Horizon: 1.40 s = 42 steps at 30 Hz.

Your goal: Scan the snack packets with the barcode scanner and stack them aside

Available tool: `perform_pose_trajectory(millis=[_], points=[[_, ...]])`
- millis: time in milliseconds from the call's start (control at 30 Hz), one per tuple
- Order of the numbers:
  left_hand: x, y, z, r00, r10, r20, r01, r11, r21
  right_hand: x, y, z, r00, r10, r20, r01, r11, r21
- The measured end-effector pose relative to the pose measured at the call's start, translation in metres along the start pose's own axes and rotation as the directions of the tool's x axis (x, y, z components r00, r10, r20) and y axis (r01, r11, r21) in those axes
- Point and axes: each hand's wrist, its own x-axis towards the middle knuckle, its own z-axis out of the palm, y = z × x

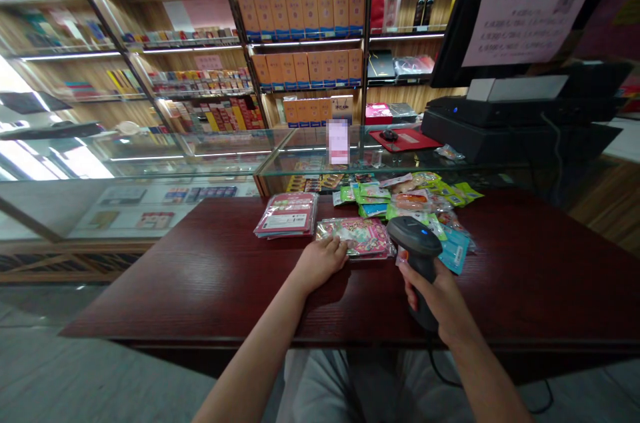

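My left hand rests on the lower left part of a pink, patterned packet in clear wrap, its fingers laid over the top and its thumb hidden. In my right hand is a dark handheld barcode scanner, gripped by its handle with a blue light on top. The scanner head is above the right end of the pink packet. To the left lies a stack of pink and white packets with a barcode label. Behind the scanner is a heap of small snack packets, with a blue packet at its front right.
A dark red wooden table bears these things. Behind it stands a glass display counter with a mouse on a red pad. A monitor rises at the right. The scanner's cable hangs below the table edge.
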Motion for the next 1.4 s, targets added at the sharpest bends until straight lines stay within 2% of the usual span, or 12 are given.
perform_pose_trajectory(millis=[267,433,667,800,867,967,1067,1133,1167,1233,1300,1400], points=[[-0.005,-0.005,0.003,0.998,0.07,-0.011,-0.07,0.998,-0.005,0.0,0.001,0.0,0.999,0.003,-0.039,-0.002,1.0,0.016],[-0.006,-0.001,0.002,0.997,0.053,-0.064,-0.055,0.998,-0.032,-0.001,0.001,-0.002,1.0,-0.019,-0.019,0.019,1.0,0.014],[-0.004,-0.015,-0.013,0.978,-0.086,-0.188,0.076,0.995,-0.059,0.001,0.004,-0.004,1.0,-0.024,-0.017,0.024,0.999,0.028],[0.004,-0.027,-0.025,0.937,-0.283,-0.206,0.27,0.959,-0.089,0.0,0.003,-0.004,0.999,-0.041,-0.002,0.041,0.999,0.025],[0.01,-0.032,-0.032,0.876,-0.426,-0.227,0.407,0.905,-0.126,-0.001,0.002,-0.003,0.999,-0.047,-0.003,0.047,0.999,0.016],[0.022,-0.037,-0.04,0.72,-0.615,-0.321,0.548,0.788,-0.28,-0.002,0.001,-0.001,0.999,-0.049,-0.003,0.049,0.999,-0.007],[0.031,-0.04,-0.035,0.52,-0.77,-0.37,0.556,0.634,-0.537,-0.003,0.003,0.002,0.999,-0.034,0.012,0.034,0.999,-0.011],[0.035,-0.041,-0.024,0.405,-0.856,-0.321,0.531,0.507,-0.679,-0.004,0.005,0.006,0.999,-0.017,0.027,0.017,1.0,-0.007],[0.036,-0.042,-0.017,0.364,-0.889,-0.279,0.518,0.442,-0.732,-0.005,0.006,0.008,0.999,-0.011,0.035,0.011,1.0,-0.007],[0.036,-0.042,-0.003,0.304,-0.934,-0.187,0.491,0.322,-0.81,-0.006,0.01,0.012,0.998,-0.006,0.06,0.007,1.0,-0.016],[0.035,-0.042,0.008,0.267,-0.955,-0.131,0.444,0.243,-0.862,-0.007,0.014,0.016,0.996,-0.003,0.088,0.006,0.999,-0.037],[0.033,-0.041,0.017,0.245,-0.959,-0.143,0.324,0.22,-0.92,-0.008,0.019,0.021,0.993,-0.005,0.117,0.013,0.998,-0.069]])
